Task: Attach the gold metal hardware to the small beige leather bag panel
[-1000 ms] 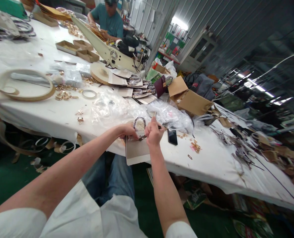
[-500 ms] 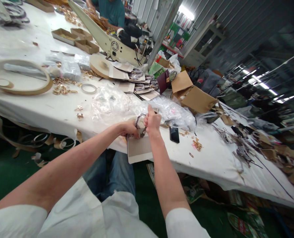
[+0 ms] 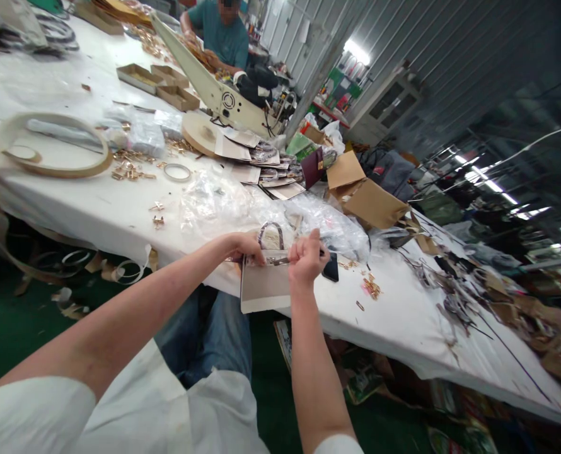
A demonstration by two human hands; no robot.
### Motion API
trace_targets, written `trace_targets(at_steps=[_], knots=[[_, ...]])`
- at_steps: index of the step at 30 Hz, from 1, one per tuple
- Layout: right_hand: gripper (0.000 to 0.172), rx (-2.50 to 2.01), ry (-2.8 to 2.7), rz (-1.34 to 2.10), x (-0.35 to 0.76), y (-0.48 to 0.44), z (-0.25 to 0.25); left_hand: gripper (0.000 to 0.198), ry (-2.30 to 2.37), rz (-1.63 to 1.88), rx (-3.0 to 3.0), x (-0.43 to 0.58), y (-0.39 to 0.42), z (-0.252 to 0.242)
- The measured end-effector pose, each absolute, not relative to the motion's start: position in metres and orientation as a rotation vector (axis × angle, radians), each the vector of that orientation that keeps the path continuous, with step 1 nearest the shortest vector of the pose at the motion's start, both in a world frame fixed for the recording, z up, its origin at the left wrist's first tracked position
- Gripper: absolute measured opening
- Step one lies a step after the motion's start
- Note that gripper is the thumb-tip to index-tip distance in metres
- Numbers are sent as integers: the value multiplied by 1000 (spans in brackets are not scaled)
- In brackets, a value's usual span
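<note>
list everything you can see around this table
bag panel: 1, beige, held at table edge
handle: 1, brown, just beyond bag panel
phone: 1, black, by right hand
plastic bags: several, clear, behind hands
fittings: many, gold, scattered on table
strap coils: several, tan, left on table
cardboard box: 1, brown, right of centre
trays: 3, brown, far end
machine: 1, cream, far end
co-worker: 1, teal shirt, far end
table: 1, white, under it all
left hand: 1, bare, gripping bag panel
right hand: 1, bare, at metal strip on bag panel
jeans: 1 pair, blue, below table
sleeves: 2, white, on upper arms
</note>
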State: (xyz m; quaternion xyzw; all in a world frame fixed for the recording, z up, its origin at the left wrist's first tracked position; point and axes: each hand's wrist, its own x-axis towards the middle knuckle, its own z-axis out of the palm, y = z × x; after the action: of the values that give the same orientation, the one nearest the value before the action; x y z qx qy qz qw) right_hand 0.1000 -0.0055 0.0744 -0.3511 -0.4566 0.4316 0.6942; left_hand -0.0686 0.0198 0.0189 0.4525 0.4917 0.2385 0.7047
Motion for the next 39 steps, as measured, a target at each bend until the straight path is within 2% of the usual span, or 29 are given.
trace_targets(at_steps=[4,22,32,39], knots=[[83,-779,-1071,857,88,-21,67,47,1102,534,996,-68,21,15],[79,-858,-1137,832,68,-19,56,43,1090,643,1059,-66,19,16],[80,-907,-1074,991,75,12,89,43,1146,678,1061,-62,9,21],[77,-957,-1075,1030,63,21,84,36,1139,681,1068,-62,12,19]])
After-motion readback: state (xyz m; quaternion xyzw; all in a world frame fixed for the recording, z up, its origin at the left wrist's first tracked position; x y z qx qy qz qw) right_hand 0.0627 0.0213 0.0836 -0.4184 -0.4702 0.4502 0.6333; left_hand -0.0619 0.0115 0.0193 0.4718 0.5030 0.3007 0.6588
